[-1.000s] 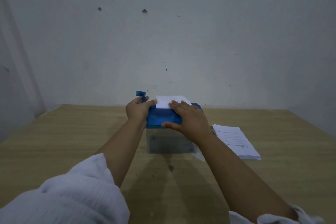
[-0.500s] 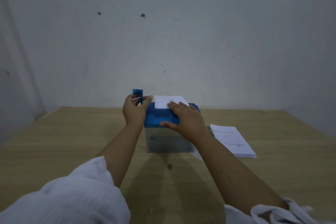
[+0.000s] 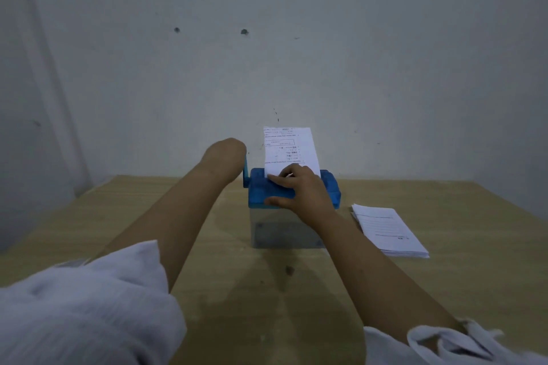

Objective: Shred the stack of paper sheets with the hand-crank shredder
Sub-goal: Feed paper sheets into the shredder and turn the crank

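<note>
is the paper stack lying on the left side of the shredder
No, the paper stack lies on the table to the right of the shredder, apart from it.

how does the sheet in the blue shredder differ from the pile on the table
The single white printed sheet stands upright in the blue hand-crank shredder; the white paper stack lies flat on the wooden table. The sheet is one leaf; the stack is many. Both carry print.
</note>
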A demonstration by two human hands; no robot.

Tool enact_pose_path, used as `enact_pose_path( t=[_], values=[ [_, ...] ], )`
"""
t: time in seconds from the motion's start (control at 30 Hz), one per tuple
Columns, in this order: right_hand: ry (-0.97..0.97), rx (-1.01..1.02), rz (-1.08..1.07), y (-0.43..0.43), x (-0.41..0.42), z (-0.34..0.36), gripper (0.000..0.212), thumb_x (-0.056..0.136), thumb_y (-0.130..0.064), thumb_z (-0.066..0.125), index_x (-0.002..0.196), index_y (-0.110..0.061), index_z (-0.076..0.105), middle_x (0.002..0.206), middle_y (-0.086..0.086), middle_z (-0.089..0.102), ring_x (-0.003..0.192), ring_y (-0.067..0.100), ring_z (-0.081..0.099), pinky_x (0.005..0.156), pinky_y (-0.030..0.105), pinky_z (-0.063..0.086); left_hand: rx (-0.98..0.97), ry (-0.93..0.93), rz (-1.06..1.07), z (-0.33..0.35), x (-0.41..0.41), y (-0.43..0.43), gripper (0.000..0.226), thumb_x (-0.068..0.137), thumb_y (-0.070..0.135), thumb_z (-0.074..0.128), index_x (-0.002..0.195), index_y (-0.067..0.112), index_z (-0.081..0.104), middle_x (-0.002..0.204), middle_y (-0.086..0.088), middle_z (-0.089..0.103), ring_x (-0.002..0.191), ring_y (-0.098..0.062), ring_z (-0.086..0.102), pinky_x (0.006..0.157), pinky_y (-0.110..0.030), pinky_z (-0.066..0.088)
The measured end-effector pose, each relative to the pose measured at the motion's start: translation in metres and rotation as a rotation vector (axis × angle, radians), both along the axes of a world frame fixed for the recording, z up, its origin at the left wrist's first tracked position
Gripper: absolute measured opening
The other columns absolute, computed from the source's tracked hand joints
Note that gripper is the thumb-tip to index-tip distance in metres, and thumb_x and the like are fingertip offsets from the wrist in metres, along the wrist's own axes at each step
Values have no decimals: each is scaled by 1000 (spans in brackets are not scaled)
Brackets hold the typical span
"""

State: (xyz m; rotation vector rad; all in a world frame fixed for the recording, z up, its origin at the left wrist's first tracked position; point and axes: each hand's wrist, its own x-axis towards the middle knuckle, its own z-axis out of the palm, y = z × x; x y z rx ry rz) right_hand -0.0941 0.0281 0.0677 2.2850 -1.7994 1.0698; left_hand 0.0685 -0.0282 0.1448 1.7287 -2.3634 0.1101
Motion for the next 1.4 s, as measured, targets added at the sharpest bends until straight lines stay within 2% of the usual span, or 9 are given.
enact_pose_path(
  t=[0.1, 0.23, 0.3, 0.37, 0.57, 0.7, 0.97, 1.2, 1.4],
  values=[
    [-12, -2, 18, -4, -1, 2, 53, 76, -42, 72, 124, -25, 61, 98, -8, 47, 95, 7, 37, 88, 29, 37, 2, 18, -6, -1, 3, 4, 31, 95, -1, 42, 124, 1, 53, 122, -15, 55, 112, -27, 54, 92, -29, 40],
    [-14, -24, 25, -5, -1, 2, 53, 76, -42, 73, 124, -25, 61, 94, -10, 46, 94, 6, 37, 87, 30, 38, 25, 17, 8, -3, 12, 11, 16, 96, 5, 46, 99, 4, 61, 84, -9, 55, 84, -23, 55, 87, -30, 44],
    [-4, -29, 19, -6, -1, 1, 53, 76, -42, 72, 124, -25, 61, 94, -9, 46, 94, 7, 38, 87, 31, 39, 22, -25, -48, -9, 15, 18, 24, 96, 9, 46, 114, 3, 61, 99, -11, 60, 99, -24, 56, 87, -29, 44],
    [-8, -31, 26, -5, -1, 1, 53, 76, -42, 72, 125, -24, 61, 94, -8, 47, 94, 7, 38, 87, 31, 38, 74, -73, -56, -15, 18, 26, 29, 97, 14, 49, 122, 5, 60, 95, -8, 59, 96, -19, 54, 87, -28, 44],
    [27, -43, 24, -4, 0, -1, 55, 77, -46, 70, 126, -25, 59, 95, -9, 46, 93, 7, 37, 86, 30, 37, 148, 18, -211, -59, 34, 35, 27, 95, 15, 52, 116, 4, 65, 111, -13, 64, 99, -23, 58, 62, -23, 31],
    [99, -101, -1, -6, 0, -5, 59, 75, -52, 69, 127, -26, 58, 97, -7, 49, 91, 9, 38, 83, 32, 38, 187, 156, -207, -69, 34, 25, 25, 91, 11, 58, 112, 2, 68, 108, -15, 66, 89, -20, 58, 66, -21, 32],
    [152, -302, -52, -16, 2, -18, 64, 66, -64, 61, 114, -23, 68, 84, -4, 54, 75, 12, 46, 66, 27, 39, 182, 179, -43, -97, 12, -13, 32, 91, 18, 60, 122, 9, 63, 119, -11, 65, 109, -24, 59, 86, -26, 41],
    [173, -349, -63, -22, 0, -20, 62, 67, -67, 59, 111, -25, 69, 82, -7, 53, 74, 11, 45, 64, 26, 37, 50, 399, 17, -97, 1, -39, 17, 84, 9, 67, 99, 1, 68, 99, -15, 69, 88, -26, 62, 69, -26, 38],
    [188, -348, -64, -22, -1, -20, 66, 69, -71, 49, 113, -26, 68, 83, -7, 53, 76, 15, 49, 65, 29, 40, -33, 592, 24, -81, -7, -57, 10, 75, -7, 66, 83, -1, 67, 92, -18, 67, 84, -31, 62, 71, -34, 48]
  ],
)
